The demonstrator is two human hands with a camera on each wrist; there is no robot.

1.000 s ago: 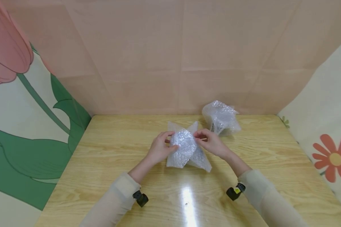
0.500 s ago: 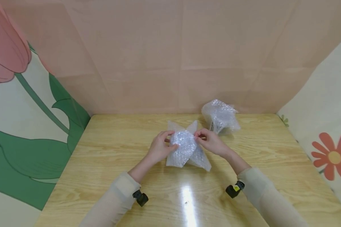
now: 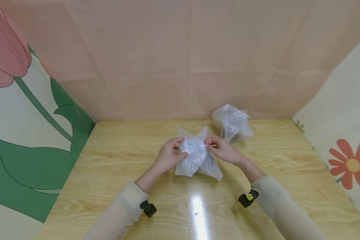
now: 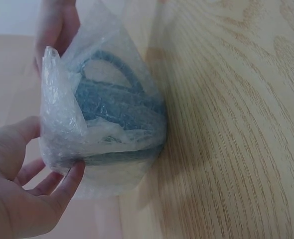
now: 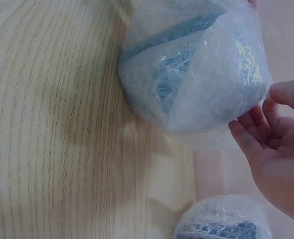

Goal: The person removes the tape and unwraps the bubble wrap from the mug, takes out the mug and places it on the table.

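A bubble-wrapped bundle point(image 3: 194, 154) stands on the table between both hands. Through the wrap point(image 4: 107, 134) in the left wrist view shows a blue-green object with a looped handle point(image 4: 118, 64). The left hand point(image 3: 168, 156) grips the bundle's left side, thumb and fingers curled around it. On the opposite side the right hand point(image 3: 223, 150) pinches the wrap near the top; in the right wrist view this hand point(image 5: 281, 134) has its thumb and fingertips at the wrap's edge.
A second bubble-wrapped bundle point(image 3: 232, 122) stands at the back of the wooden table point(image 3: 123, 146), right of centre, its lower part dark in the right wrist view. Behind the table hangs a pinkish cloth point(image 3: 156, 60); walls with printed flowers flank it.
Both hands keep their hold on the bundle with hardly any movement. The head view has shifted very slightly.
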